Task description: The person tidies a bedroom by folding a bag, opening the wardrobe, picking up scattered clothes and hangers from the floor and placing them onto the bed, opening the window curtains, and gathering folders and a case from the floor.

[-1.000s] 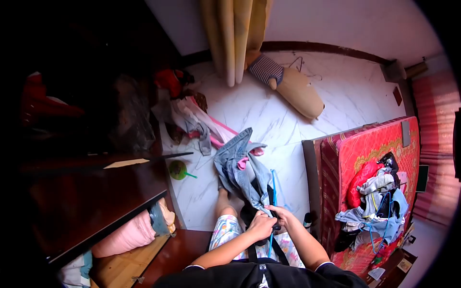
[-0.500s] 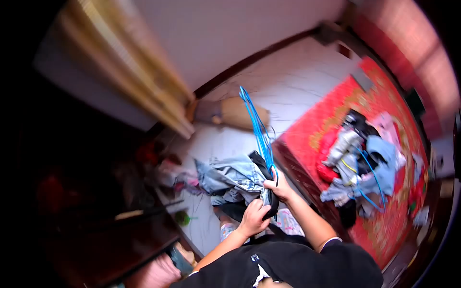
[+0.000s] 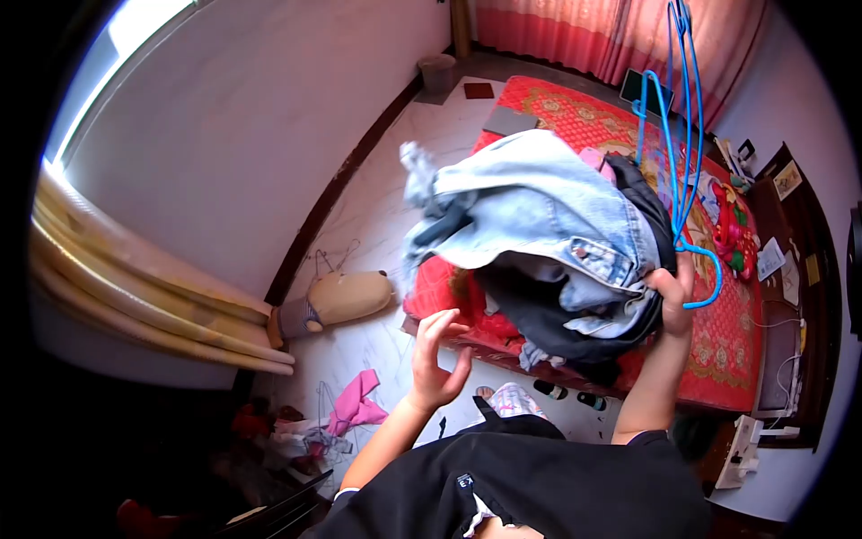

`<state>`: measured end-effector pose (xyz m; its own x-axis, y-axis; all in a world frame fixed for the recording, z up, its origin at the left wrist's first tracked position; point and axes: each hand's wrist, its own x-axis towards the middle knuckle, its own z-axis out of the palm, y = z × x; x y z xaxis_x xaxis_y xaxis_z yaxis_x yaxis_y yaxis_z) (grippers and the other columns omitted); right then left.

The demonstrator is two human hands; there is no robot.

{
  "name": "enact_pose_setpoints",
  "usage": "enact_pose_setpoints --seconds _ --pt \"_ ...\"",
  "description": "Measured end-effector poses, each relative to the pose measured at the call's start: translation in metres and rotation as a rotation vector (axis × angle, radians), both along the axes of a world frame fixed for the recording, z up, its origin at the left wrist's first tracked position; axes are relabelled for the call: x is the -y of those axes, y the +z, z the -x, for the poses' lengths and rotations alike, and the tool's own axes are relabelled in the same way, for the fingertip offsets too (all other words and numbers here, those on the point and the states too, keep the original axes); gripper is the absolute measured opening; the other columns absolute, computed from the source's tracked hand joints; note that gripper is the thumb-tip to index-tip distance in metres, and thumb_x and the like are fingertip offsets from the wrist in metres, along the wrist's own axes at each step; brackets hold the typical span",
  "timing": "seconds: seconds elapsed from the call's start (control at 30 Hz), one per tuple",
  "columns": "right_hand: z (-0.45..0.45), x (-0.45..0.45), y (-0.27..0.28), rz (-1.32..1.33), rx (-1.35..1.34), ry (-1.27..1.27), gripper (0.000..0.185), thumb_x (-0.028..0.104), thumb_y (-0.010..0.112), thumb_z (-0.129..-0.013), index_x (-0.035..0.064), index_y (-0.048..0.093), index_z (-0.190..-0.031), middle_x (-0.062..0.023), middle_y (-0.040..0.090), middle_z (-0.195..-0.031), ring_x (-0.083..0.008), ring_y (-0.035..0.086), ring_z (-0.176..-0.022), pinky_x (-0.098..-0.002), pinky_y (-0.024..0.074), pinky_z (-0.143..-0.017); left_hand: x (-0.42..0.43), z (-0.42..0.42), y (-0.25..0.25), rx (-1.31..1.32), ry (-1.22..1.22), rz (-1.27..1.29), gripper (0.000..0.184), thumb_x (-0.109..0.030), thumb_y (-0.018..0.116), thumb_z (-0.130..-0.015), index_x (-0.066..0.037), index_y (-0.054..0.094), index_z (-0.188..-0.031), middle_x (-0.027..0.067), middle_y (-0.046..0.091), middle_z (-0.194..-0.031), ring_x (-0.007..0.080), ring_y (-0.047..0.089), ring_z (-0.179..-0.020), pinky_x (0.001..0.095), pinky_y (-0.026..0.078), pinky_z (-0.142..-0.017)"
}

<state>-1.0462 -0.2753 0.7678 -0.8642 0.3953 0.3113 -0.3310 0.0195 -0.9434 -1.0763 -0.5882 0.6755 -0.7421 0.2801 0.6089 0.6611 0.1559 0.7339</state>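
Note:
My right hand [image 3: 672, 292] is closed on the bunched edge of a light blue denim garment [image 3: 548, 198], with blue hangers [image 3: 687, 135] rising above the same hand. Dark cloth [image 3: 530, 305] hangs beneath and inside the denim. To the left of this bundle, my left hand [image 3: 437, 359] is raised with its fingers apart and nothing in it. The bundle is held up in front of the bed and hides much of the clothes there.
Behind the bundle stands a bed [image 3: 709, 359] with a red patterned mattress. On the floor lie a plush toy [image 3: 350, 298], a pink cloth [image 3: 357, 402] and slippers [image 3: 591, 401]. A yellow curtain [image 3: 144, 278] hangs at left; a waste bin [image 3: 437, 74] stands by the wall.
The view has swung right toward the bed. The denim and hangers have risen and moved right with my right hand. My left hand has let go of the clothing and opened.

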Motion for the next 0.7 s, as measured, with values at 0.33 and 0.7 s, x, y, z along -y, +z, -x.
enact_pose_setpoints --seconds 0.33,0.7 --pt "0.042 -0.079 -0.202 -1.229 0.877 -0.347 0.043 0.008 0.055 -0.077 -0.0048 0.045 -0.117 -0.0291 0.044 -0.12 -0.0414 0.041 -0.114 -0.0408 0.032 -0.099 0.057 -0.053 -0.076 0.277 0.129 0.463 0.047 -0.004 0.058 -0.074 -0.006 0.046 -0.119 0.0141 0.053 -0.105 0.0259 0.06 -0.08 0.0347 0.049 -0.069" --pt "0.013 0.355 -0.26 -1.072 0.07 0.814 0.029 0.005 0.054 -0.075 0.0008 0.056 -0.104 -0.0206 0.052 -0.112 -0.0342 0.048 -0.108 -0.0402 0.0377 -0.094 0.269 -0.235 -0.145 0.651 0.837 0.285 0.041 -0.008 0.059 -0.074 -0.007 0.049 -0.114 0.0122 0.053 -0.104 0.0263 0.058 -0.085 0.0371 0.048 -0.073"
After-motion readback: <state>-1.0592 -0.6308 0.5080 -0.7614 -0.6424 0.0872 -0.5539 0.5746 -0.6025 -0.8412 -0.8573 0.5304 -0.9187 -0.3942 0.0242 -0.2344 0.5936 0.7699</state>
